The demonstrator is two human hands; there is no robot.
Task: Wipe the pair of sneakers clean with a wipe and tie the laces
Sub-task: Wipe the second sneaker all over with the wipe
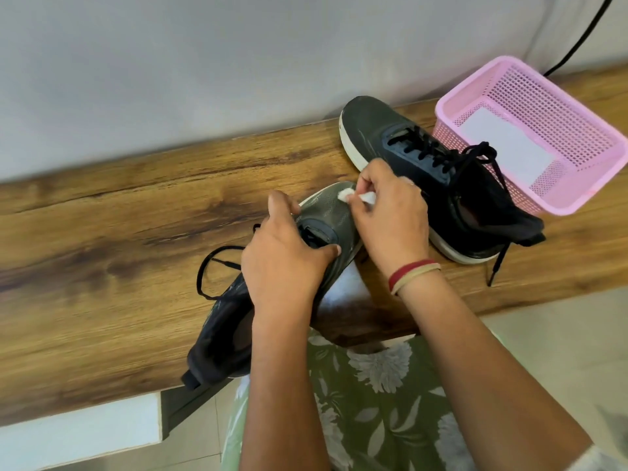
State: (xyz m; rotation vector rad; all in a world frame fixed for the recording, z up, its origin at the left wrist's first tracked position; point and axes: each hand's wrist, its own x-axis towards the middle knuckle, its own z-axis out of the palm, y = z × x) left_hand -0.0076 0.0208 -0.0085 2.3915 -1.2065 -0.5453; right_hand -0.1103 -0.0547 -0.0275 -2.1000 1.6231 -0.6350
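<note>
Pinching the wipe (344,194), my right hand (390,219) rubbed the near sneaker (326,205) at its toe; my left hand (282,263) gripped its midfoot. Its laces (227,264) lay loose, so I judged tying still to do.

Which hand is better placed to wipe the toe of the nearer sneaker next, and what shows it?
The right hand: it pinches the white wipe against the toe of the nearer sneaker. The left hand grips that sneaker across its laced middle, steadying it, and holds no wipe.

Wooden table (119,232) carries near sneaker (326,209), far sneaker (469,205), pink basket (577,190).
</note>
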